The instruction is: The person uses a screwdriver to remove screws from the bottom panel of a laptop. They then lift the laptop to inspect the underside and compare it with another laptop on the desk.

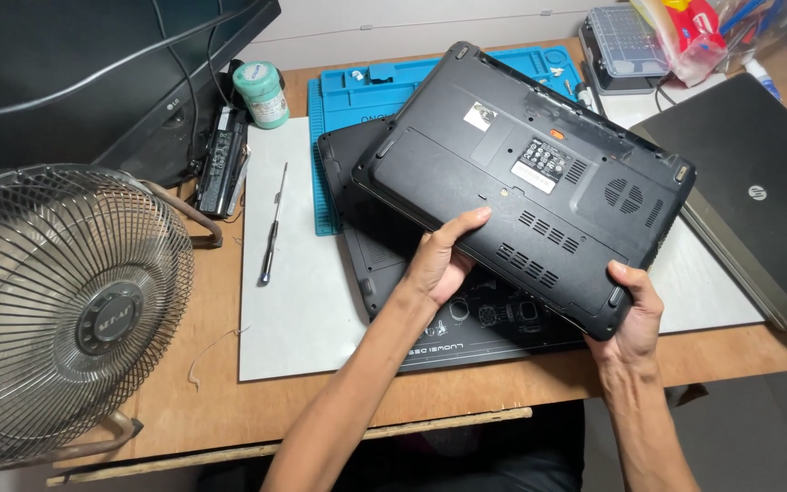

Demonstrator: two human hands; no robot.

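Above the wooden desk (229, 401), seen from the head camera, a black laptop (521, 182) is held upside down and tilted, its vented underside facing up. The left hand (439, 260) grips the near long edge, thumb lying on top of the base and fingers curled beneath, out of sight. The right hand (635, 310) closes round the near right corner, thumb pressed on the upper face, fingers hidden under the shell. Directly below the laptop lies a second dark flat panel (357, 182), resting on a black work mat (494, 337) with pale printed outlines. A blue silicone mat (348, 100) peeks out behind them, and all sit on a light grey sheet (293, 301). On that sheet, well to the left of the hands, lies a slim screwdriver (272, 228). Farther left a black battery pack (222, 164) rests beside a small green tub (262, 91). A metal fan (66, 310) fills the near left corner. At the right edge lies another closed laptop (758, 191), dark-lidded.
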